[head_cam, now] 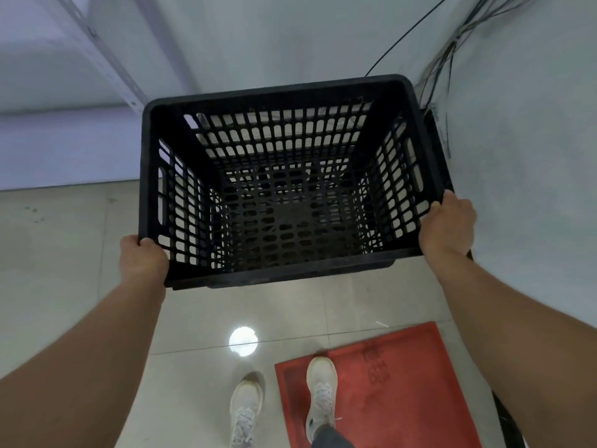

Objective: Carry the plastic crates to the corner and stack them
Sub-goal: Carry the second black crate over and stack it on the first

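Between two bare forearms, the head view looks straight down into a black plastic crate [284, 185] with slotted walls and a lattice floor. It is empty. The left hand [142, 257] is clamped on the near left corner of the rim, thumb over the top edge, and the right hand [447, 226] is wrapped round the rim on the right side, so both hands are closed on the crate. Whether the crate hangs free or already rests on something cannot be told from above: through the floor lattice there is darker lattice that may be a second crate beneath, and a dark edge [434, 134] shows just beside the right wall.

The crate sits in the corner where the pale walls meet, with a bundle of cables [442, 59] running down the right wall just behind it and a metal shelf upright [106, 56] to the left. Below, two white shoes [245, 409] stand on the tiled floor [64, 253], the right one on a red mat [403, 392].

By this showing, the carrying step is at its end and the stacking is in hand. The next move would call for squaring the crate over whatever lies below, lowering it evenly with both hands, keeping the fingers clear of the rim beneath and the far wall clear of the cables.
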`<state>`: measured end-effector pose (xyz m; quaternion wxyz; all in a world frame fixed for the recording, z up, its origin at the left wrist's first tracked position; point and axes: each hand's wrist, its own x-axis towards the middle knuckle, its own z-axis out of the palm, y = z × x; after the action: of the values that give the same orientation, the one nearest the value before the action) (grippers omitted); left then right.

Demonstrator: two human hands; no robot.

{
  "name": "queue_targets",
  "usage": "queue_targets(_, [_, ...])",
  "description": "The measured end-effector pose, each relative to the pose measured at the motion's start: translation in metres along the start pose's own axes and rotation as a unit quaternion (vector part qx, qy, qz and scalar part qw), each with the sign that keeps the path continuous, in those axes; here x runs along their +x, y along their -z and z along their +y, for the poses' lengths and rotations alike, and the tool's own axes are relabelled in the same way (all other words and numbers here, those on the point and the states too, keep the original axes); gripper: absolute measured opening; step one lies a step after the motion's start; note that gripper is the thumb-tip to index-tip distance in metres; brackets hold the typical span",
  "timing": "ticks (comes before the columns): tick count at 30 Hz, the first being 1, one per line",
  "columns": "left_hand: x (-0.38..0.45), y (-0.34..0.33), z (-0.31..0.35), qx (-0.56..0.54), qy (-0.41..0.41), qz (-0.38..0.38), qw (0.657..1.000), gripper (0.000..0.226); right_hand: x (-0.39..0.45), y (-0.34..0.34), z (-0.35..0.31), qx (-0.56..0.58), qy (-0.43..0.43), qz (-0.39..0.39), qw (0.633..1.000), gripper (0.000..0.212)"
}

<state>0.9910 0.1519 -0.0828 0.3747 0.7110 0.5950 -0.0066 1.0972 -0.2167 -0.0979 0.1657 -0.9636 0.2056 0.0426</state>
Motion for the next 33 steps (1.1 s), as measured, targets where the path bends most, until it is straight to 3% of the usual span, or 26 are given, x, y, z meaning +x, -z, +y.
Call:
queue_targets(5, [0.003,0.002,-0.001,0.011,0.008,-0.004,1.000,0.040,0.000,0.002,0.000,-0.018,0.002,-0.019,1.000,0.034])
queue_targets(9, [-0.001,0.006,0.005,0.031,0.000,-0.011,0.999,0.048,-0.010,0.008,-0.005,-0.067,-0.012,-0.032,0.997,0.055])
queue_targets(12, [-0.016,0.016,0.011,0.056,-0.061,-0.002,0.997,0.057,-0.029,0.017,-0.011,-0.083,0.010,-0.022,0.996,0.060])
queue_targets(15, [-0.035,0.027,0.017,0.027,-0.154,-0.043,0.987,0.059,-0.051,0.029,-0.012,-0.083,0.034,-0.020,0.996,0.052])
queue_targets(18, [-0.063,0.036,0.022,0.016,-0.230,-0.136,0.964,0.048,-0.077,0.047,-0.011,-0.056,0.027,-0.019,0.998,0.048])
queue_targets(22, [-0.095,0.047,0.020,0.022,-0.287,-0.227,0.930,0.052,-0.122,0.071,-0.005,-0.012,0.000,-0.014,1.000,0.051])
queue_targets(33, [-0.148,0.085,-0.014,0.119,-0.420,-0.335,0.835,0.059,-0.265,0.091,0.039,0.070,-0.130,-0.015,0.989,0.054])
